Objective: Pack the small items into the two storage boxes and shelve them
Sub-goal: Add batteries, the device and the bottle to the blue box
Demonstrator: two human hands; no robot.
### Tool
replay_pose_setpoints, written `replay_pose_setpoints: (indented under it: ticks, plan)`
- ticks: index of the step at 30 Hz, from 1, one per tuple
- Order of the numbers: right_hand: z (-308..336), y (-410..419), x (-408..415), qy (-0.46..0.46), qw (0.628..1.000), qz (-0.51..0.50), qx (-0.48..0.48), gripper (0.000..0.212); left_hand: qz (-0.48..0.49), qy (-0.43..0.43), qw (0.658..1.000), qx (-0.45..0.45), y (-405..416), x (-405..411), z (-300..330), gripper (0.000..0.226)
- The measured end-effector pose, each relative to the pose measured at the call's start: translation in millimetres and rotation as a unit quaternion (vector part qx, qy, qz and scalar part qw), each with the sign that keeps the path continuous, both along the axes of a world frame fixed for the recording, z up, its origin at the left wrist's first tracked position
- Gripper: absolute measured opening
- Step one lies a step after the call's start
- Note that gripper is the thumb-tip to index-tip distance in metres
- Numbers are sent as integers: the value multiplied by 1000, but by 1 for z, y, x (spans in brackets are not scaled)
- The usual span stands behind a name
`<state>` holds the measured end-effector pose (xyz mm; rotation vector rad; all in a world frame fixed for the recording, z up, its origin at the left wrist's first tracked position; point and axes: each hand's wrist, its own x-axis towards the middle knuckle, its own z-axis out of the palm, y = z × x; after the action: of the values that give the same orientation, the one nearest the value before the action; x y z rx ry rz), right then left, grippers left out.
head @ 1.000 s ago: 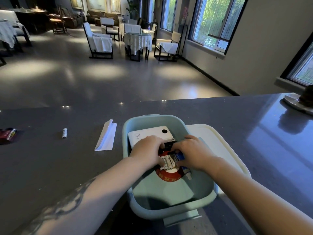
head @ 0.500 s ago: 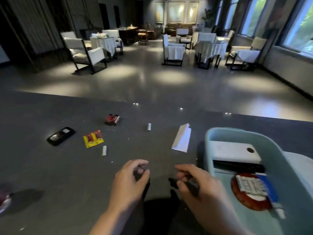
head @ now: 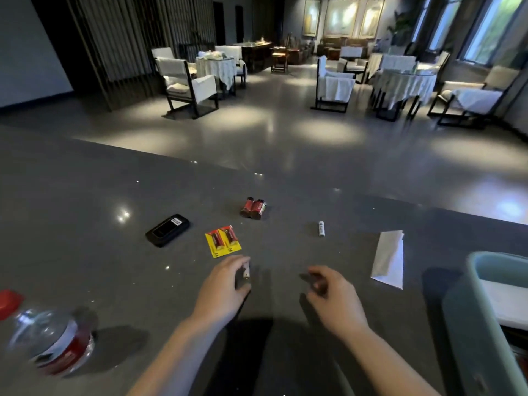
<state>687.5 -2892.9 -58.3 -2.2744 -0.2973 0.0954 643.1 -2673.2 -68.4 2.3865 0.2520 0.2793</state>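
My left hand [head: 225, 284] reaches over the dark counter [head: 85, 195] and pinches a small white battery [head: 246, 272] between fingers and thumb. My right hand [head: 334, 292] hovers beside it, fingers curled round a small dark item [head: 310, 278] that is blurred. Ahead lie a yellow two-battery pack [head: 223, 240], a black phone [head: 167, 230], a red battery pair [head: 253, 208], another white battery [head: 321, 228] and a folded white paper [head: 390, 258]. The teal storage box [head: 468, 318] stands at the right edge, something white inside.
A plastic water bottle with a red label [head: 54, 341] lies at the lower left, with a red cap [head: 8, 302] beside it. Beyond the counter's far edge is a shiny floor with covered tables and chairs [head: 334, 84].
Both hands left the teal box and moved left over the counter. My view swung left. The left hand has reached the white battery below the yellow pack.
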Motion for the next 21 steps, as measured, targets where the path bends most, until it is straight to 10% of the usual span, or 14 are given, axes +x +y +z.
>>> replay_pose_setpoints:
  ticks: [10, 21]
  plan:
    - [2, 16, 146, -4, 959, 56, -279, 67, -96, 82, 989, 73, 31, 56, -26, 60]
    - [-4, 19, 164, 2, 930, 62, -362, 39, -51, -8, 998, -19, -13, 52, -6, 51]
